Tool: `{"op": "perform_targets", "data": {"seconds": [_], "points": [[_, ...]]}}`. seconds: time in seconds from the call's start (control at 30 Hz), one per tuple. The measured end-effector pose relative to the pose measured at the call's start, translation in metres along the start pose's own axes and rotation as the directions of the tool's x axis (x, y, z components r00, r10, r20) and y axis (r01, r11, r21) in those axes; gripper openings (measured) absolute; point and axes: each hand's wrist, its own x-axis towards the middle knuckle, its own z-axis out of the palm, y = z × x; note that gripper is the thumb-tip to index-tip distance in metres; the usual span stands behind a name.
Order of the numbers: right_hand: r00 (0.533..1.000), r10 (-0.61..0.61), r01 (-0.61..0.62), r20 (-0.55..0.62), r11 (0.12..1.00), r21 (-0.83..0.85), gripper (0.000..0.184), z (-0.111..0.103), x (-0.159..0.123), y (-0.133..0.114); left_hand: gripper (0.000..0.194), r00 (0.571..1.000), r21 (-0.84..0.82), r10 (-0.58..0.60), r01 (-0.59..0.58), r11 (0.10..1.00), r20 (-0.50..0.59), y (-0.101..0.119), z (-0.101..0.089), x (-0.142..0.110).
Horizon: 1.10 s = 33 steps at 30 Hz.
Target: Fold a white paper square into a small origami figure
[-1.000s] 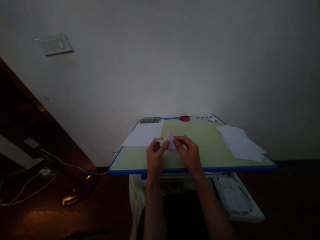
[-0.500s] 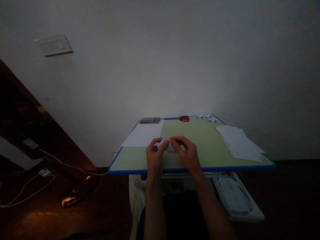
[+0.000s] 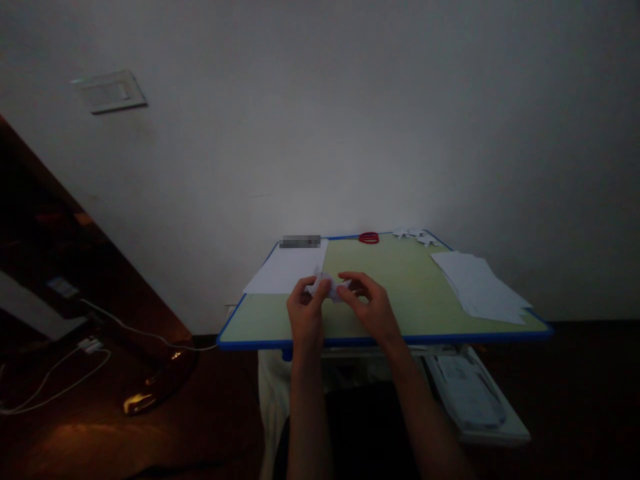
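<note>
A small piece of folded white paper (image 3: 334, 291) is held between my two hands, above the near middle of the green table (image 3: 400, 287). My left hand (image 3: 306, 309) pinches its left side, thumb on top and fingers curled behind. With thumb and forefinger, my right hand (image 3: 371, 305) grips a pointed flap on the paper's right side. Pointed corners stick out at the top and left. The paper's underside and the fingertips behind it are hidden.
A white sheet (image 3: 287, 270) lies at the table's left, under a blurred-out strip at its far edge. Red-handled scissors (image 3: 369, 238) and several folded paper pieces (image 3: 415, 235) lie along the back. Stacked white paper (image 3: 480, 287) is at right. A shelf (image 3: 470, 393) hangs below.
Both hands have shifted slightly left with the folded paper. The paper has turned a little, and my right fingers have moved to a flap at its right end.
</note>
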Motion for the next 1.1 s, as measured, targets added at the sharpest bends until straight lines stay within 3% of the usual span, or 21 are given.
{"op": "perform_targets", "data": {"seconds": [0.17, 0.73, 1.1], "points": [[0.999, -0.024, 0.023, 0.037, 1.0, 0.019, 0.015, -0.0002, -0.0009, -0.0017, 0.035, 1.0, -0.033, 0.001, 0.0, 0.999, 0.018, 0.0012, 0.0006, 0.0012], [0.997, -0.073, 0.073, 0.021, 0.997, -0.025, 0.013, 0.0002, -0.0005, 0.0006, 0.031, 0.996, -0.058, 0.008, -0.002, 0.998, 0.09, 0.0026, 0.0016, -0.0017], [0.996, -0.056, 0.055, -0.065, 0.998, -0.022, 0.013, 0.0003, -0.0003, 0.0014, 0.032, 0.996, -0.013, 0.002, 0.0, 1.0, 0.088, 0.0036, 0.0021, -0.0024]]}}
